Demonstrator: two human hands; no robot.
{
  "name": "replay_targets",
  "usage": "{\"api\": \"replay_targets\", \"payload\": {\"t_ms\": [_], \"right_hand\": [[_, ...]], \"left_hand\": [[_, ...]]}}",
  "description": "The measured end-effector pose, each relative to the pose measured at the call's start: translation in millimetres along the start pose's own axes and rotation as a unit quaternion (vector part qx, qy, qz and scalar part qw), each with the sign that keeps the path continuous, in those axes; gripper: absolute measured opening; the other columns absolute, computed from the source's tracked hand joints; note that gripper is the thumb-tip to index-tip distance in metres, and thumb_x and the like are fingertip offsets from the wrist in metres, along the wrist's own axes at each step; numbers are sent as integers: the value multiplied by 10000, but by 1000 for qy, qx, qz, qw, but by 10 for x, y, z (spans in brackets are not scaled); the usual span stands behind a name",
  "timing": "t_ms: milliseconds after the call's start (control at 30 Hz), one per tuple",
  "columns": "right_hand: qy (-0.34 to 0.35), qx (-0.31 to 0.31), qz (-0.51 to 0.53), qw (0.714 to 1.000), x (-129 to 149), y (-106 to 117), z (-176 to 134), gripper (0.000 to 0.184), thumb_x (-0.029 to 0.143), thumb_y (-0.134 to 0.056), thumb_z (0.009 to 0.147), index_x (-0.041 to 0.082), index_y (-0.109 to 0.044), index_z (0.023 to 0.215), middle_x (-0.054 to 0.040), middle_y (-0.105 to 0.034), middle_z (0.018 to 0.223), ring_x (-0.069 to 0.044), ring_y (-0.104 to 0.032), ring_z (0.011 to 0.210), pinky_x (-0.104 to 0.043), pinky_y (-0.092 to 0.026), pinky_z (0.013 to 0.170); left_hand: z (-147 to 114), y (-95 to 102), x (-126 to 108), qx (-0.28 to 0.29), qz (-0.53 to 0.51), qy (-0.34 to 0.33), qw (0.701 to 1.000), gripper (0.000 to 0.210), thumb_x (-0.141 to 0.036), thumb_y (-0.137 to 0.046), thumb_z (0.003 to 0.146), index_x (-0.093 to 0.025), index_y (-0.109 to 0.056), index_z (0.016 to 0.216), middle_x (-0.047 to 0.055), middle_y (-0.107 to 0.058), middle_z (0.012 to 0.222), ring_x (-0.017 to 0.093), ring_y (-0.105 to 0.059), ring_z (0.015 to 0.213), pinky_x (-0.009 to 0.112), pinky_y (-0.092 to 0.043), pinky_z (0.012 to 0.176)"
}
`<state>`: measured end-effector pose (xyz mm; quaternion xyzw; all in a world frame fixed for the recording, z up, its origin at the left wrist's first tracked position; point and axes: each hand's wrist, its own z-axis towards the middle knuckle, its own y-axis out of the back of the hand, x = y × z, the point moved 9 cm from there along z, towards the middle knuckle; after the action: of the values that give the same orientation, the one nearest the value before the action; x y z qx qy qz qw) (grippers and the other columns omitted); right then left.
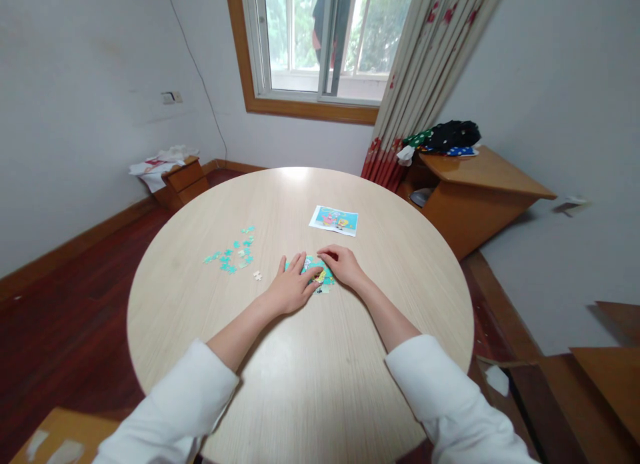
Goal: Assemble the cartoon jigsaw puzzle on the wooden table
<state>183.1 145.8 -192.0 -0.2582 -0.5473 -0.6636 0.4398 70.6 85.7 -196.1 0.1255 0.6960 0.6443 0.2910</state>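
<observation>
Lays the left hand (291,291) open-fingered over the joined puzzle (328,277) mid-frame; curls the fingers of the right hand (345,267) at its upper-right edge (cannot tell whether gripping). Cannot read print on the picture sheet (335,221) above.

Flat, part-joined teal jigsaw (329,276), loose pieces (225,260) to its left

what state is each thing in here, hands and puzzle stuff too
Jigsaw, partly assembled, partly covered
Loose pieces, scattered to the left
Picture sheet, lying picture side up
Left hand, fingers spread over the jigsaw
Right hand, curled at its edge, grip unclear
Curtain, drawn aside
Cloths, heaped
</observation>
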Motion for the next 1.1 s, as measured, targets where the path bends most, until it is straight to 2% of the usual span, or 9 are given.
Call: {"api": "replay_targets", "payload": {"t_ms": [167,500,733,833,933,1100], "right_hand": [[-18,-13,49,999,-99,13,16,169,218,-551,754,164,-696,820,-55,-701,826,-159,-612,749,-302,-477,736],[-19,-7,68,997,-141,1,29,190,253,-544,736,163,-692,812,-45,-693,786,-153,-599,711,-291,-475,699],[-22,-5,63,998,-142,1,21,192,260,-546,741,159,-692,814,-50,-693,796,-157,-603,721,-296,-476,709],[-28,-6,58,998,-148,5,17,194,260,-548,742,156,-692,820,-59,-697,810,-165,-611,735,-304,-479,715],[-29,-5,58,998,-152,4,16,196,262,-548,744,158,-693,826,-60,-702,825,-169,-617,746,-309,-481,719],[-24,-4,58,998,-143,6,14,186,260,-546,742,169,-692,812,-45,-694,784,-166,-612,730,-299,-475,705]], "left_hand": [[6,-1,-48,-2,-8,-16,1000,479,-457,-228,944,-281,-411,1350,156,-246,1500,298,-153,1396,578,-120,1078],[9,9,-8,-11,-7,-20,1000,476,-424,-233,948,-271,-365,1379,143,-263,1496,275,-191,1391,559,-128,1087],[15,199,85,-61,-10,-4,998,431,-339,-286,937,-201,-414,1324,144,-387,1425,229,-284,1355,511,-185,1096],[18,342,252,-108,-18,34,993,378,-304,-332,918,-178,-492,1237,140,-461,1359,227,-375,1295,459,-252,1083],[-7,511,534,-165,-38,86,982,338,-267,-371,892,-143,-560,1144,145,-531,1246,226,-505,1148,373,-381,993],[-217,789,1268,-228,-35,219,948,302,-222,-410,839,-117,-628,1018,138,-579,1061,233,-567,1002,342,-424,919]]}}
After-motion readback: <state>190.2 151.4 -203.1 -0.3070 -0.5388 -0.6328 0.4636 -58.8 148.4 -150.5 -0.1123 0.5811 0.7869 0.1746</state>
